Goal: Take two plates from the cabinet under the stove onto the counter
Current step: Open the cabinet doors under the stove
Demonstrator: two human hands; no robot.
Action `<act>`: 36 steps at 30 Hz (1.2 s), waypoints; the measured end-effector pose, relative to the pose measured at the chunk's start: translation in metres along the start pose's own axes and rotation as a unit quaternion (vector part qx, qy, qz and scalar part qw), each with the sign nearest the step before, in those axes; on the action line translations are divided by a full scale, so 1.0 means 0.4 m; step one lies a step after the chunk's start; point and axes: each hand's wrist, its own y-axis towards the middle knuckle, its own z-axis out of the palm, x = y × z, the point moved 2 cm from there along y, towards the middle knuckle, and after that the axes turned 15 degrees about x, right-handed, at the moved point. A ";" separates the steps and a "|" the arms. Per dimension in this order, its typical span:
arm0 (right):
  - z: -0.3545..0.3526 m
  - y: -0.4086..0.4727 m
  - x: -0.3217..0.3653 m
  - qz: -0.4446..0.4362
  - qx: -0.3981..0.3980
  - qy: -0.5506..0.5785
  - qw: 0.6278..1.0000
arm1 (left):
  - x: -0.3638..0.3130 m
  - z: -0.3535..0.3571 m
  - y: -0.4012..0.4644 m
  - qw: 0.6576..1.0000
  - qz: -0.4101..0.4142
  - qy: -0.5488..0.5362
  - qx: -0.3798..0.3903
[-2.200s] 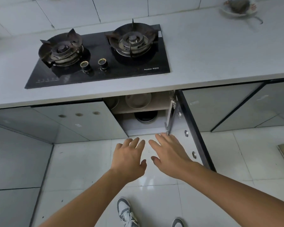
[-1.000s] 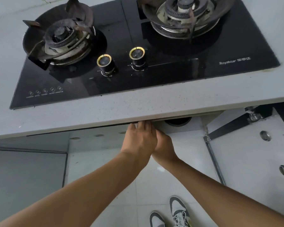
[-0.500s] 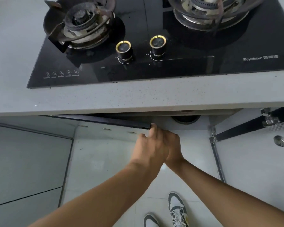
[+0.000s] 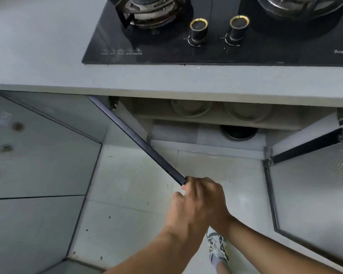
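Note:
The cabinet under the stove stands open. Two pale plates, one (image 4: 191,110) and another (image 4: 247,114), lie side by side on its upper shelf, partly hidden by the grey counter (image 4: 48,56). My left hand (image 4: 188,212) and my right hand (image 4: 216,192) are pressed together at the free corner of the left cabinet door (image 4: 143,144), fingers curled on its dark edge. The left hand covers much of the right. Both hands are well in front of the plates and below them.
The black gas stove (image 4: 166,52) with two knobs sits on the counter above. A dark round pot (image 4: 239,133) is on the lower shelf. The right cabinet door (image 4: 315,186) is swung wide open. My shoe (image 4: 218,250) is on the tiled floor.
Both hands reached the left door's top edge and pulled it. The door has swung out from nearly closed to wide open, showing the shelf with both plates.

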 end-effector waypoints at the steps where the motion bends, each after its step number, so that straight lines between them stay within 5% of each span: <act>1: 0.025 -0.012 0.016 -0.007 0.005 -0.017 1.000 | 0.007 0.021 -0.023 1.000 -0.009 -0.006 0.003; 5: 0.163 -0.053 0.101 -0.006 0.065 -0.171 0.983 | 0.051 0.103 -0.117 0.998 -0.037 -0.057 0.009; 12: 0.321 -0.097 0.272 -0.089 0.043 -0.202 0.974 | 0.179 0.266 -0.256 0.988 -0.095 -0.117 -0.034; 17: 0.421 -0.096 0.364 -0.117 0.132 -0.214 0.961 | 0.285 0.357 -0.317 0.972 -0.165 -0.148 -0.081; 22: 0.512 -0.070 0.425 -0.133 0.238 -0.211 0.939 | 0.321 0.383 -0.334 0.929 -0.333 -0.149 0.069; 24: 0.540 -0.057 0.447 -0.132 0.263 -0.190 0.937 | 0.368 0.407 -0.348 0.941 -0.319 -0.117 -0.016; 26: 0.565 -0.042 0.471 -0.133 0.278 -0.177 0.935 | 0.434 0.434 -0.399 0.962 -0.209 -0.148 -0.096; 36: 0.649 0.039 0.579 -0.115 0.326 -0.163 0.924 | 0.634 0.473 -0.439 0.945 -0.249 -0.172 -0.126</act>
